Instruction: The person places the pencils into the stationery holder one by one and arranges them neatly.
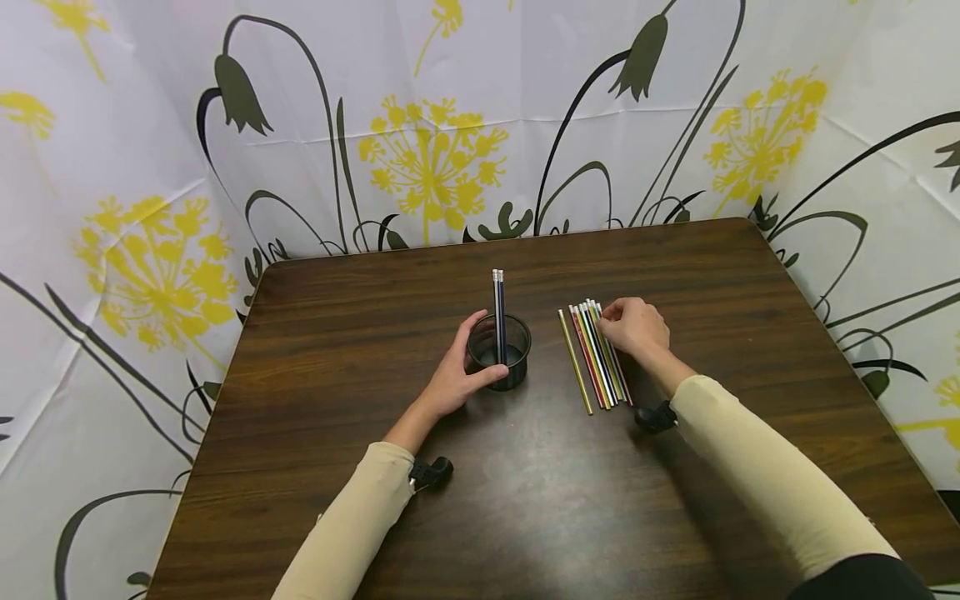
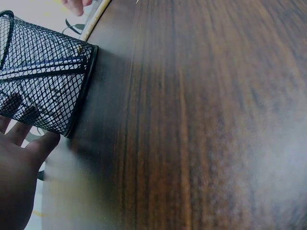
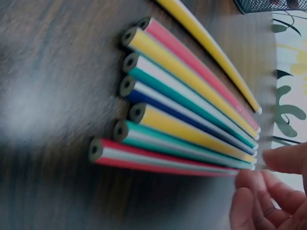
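black mesh cup upright on table, two dark pencils standing in it. left hand curved round cup, thumb and fingers on its sides, holding it. striped pencils lie beside cup, one yellow pencil slightly apart. right hand bent at their far ends; can't tell if pinching one.

Head view: high, 6 o'clock, facing down-forward. Wrist views: low, close, roughly toward 12. All share mesh pencil cup.
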A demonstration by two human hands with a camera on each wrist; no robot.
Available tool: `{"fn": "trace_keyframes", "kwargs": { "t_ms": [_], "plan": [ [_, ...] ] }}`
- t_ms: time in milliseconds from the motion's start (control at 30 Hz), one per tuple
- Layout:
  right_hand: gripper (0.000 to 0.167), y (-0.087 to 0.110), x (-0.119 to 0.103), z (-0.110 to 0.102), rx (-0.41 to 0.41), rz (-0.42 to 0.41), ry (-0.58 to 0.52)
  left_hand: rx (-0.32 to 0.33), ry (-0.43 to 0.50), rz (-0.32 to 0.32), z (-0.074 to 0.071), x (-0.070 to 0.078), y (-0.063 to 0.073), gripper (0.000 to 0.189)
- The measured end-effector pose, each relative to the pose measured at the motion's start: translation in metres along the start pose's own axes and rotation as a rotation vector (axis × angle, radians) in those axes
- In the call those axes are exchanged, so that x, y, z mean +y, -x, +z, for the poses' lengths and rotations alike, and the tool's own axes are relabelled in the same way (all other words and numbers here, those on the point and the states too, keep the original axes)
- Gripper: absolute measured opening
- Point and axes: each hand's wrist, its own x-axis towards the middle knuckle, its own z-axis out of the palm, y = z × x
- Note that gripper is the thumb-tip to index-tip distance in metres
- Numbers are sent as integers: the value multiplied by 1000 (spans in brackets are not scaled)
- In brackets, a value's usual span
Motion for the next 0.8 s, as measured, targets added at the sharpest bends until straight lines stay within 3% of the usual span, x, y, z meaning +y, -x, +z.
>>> {"fn": "trace_keyframes", "kwargs": {
  "t_ms": [267, 800],
  "plan": [
    [30, 1, 11, -3, -81, 54, 47, 0, 18, 4, 1, -2, 0, 81],
    [25, -2, 9, -3, -101, 0, 155, -7, 35, 21, 0, -5, 0, 82]
  ]
}}
